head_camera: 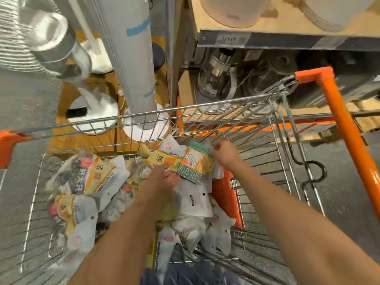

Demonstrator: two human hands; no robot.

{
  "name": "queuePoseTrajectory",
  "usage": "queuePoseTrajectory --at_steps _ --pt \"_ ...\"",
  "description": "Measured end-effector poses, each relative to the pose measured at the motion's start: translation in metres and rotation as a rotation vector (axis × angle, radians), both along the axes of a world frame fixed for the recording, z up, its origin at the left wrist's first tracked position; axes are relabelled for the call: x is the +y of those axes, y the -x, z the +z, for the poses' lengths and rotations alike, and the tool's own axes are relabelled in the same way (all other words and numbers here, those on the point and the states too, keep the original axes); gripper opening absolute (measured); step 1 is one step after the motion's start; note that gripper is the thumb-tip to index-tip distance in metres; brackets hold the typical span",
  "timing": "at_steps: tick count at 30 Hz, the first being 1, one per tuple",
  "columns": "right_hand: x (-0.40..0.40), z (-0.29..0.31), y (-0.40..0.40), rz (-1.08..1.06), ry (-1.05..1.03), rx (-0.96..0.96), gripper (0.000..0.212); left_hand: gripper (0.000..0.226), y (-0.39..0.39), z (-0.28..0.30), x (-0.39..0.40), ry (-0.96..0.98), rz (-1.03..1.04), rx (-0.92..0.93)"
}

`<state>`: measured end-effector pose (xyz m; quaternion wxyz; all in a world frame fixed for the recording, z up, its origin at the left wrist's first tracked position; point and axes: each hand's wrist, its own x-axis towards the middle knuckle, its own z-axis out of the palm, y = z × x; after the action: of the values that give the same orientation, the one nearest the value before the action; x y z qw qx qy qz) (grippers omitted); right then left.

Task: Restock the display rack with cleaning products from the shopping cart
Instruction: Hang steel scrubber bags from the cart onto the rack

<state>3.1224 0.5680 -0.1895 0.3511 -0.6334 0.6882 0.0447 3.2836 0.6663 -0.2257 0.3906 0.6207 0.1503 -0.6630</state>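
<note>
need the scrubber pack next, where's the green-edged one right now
In the head view the green-edged pack sits centre-right inside the cart, gripped between both hands, left hand below and right hand at its top corner.

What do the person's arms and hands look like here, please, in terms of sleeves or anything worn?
Both forearms are bare to the frame edge, with no sleeves showing. The left hand and right hand wear no gloves; no watch, ring or bracelet is visible.

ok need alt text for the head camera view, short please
Looking down into a wire shopping cart full of packaged cleaning products: the right hand pinches a green-edged scrubber pack, while the left hand grips a yellow-and-white pack beside it. Store shelving stands beyond.
</note>
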Motion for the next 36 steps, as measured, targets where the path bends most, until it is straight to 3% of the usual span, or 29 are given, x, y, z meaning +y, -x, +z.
queuePoseTrajectory --at_steps 3,5,7,9,14,18,22,26,32,34,36 --pt "-0.003 -0.023 -0.007 0.056 -0.100 0.002 0.011 0.015 0.012 -0.014 -0.007 0.030 -0.062 0.024" --pt "-0.005 -0.035 -0.010 0.106 -0.086 0.008 0.042 0.025 0.020 -0.018 -0.013 0.003 -0.099 -0.001" --pt "-0.005 -0.043 -0.011 0.152 -0.030 0.035 0.051 0.024 0.026 -0.019 -0.018 -0.008 -0.040 0.120" --pt "-0.003 -0.048 -0.010 0.174 -0.011 0.043 0.044 0.017 0.033 -0.026 -0.019 0.013 0.014 0.202" --pt "0.014 -0.046 0.002 -0.038 0.115 -0.094 0.034 0.037 0.038 -0.026 -0.015 0.053 0.020 0.237" --pt "0.030 -0.029 0.010 -0.285 0.186 -0.343 0.017 0.047 0.038 -0.007 -0.016 0.099 0.016 0.114" --pt "0.042 0.008 0.007 -0.376 0.237 -0.612 0.018 0.080 0.022 0.011 -0.013 0.228 0.014 0.162" --pt "0.045 0.035 0.000 -0.263 0.267 -0.691 0.025 0.108 0.003 0.033 0.001 0.412 -0.318 -0.095" --pt "0.054 0.077 -0.026 -0.112 0.133 -0.862 0.028 0.071 -0.027 0.076 0.038 0.485 -0.456 -0.197" --pt "0.066 0.085 -0.035 -0.079 0.058 -0.899 0.042 0.053 -0.030 0.090 0.057 0.487 -0.371 -0.234" --pt "0.082 0.091 -0.044 -0.103 -0.048 -0.959 0.059 0.052 -0.034 0.101 0.079 0.484 -0.186 -0.204"
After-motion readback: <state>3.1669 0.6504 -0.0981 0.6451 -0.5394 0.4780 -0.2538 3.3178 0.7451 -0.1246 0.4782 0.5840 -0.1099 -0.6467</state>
